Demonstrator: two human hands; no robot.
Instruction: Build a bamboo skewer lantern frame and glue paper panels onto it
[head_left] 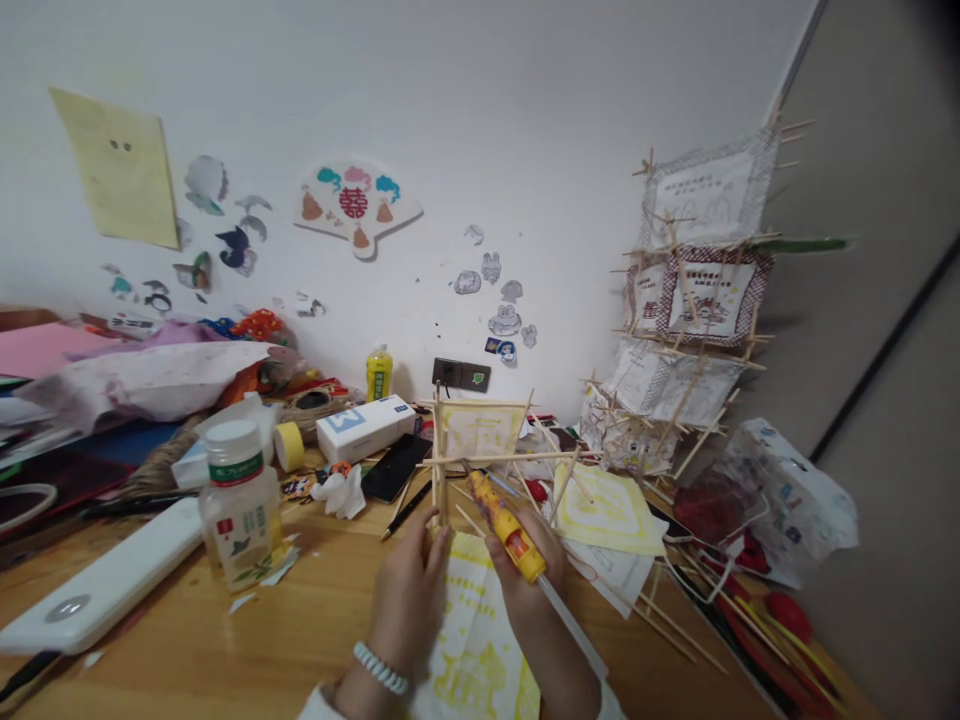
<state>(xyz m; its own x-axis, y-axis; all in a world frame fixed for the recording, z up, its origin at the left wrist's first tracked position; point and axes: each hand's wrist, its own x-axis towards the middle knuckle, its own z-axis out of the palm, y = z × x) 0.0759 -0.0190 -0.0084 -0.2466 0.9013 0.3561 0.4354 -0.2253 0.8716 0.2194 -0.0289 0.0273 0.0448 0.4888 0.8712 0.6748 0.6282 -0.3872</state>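
While right hand [529,610] grips yellow glue gun [499,522], left hand [411,570] probably pinches wooden-stick frame [439,440]: yellow-printed panel [480,430] on, yellow-bordered paper sheet [611,507] loose.

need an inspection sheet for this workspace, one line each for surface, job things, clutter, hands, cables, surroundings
Surface: wooden table, paper scraps on it.
Job things: stick frame with yellow-printed panel; yellow tool, apparently a glue gun; yellow-printed sheet under the hands.
Clutter: plastic jar, white box, tape roll, plastic bag.
Left hand: holds the frame's lower left side.
Right hand: grips the tool.
Cables: black cable at the near end of a white device.
Surroundings: wall with fan-shaped decoration and socket panel; tall stick-and-paper structure at right.
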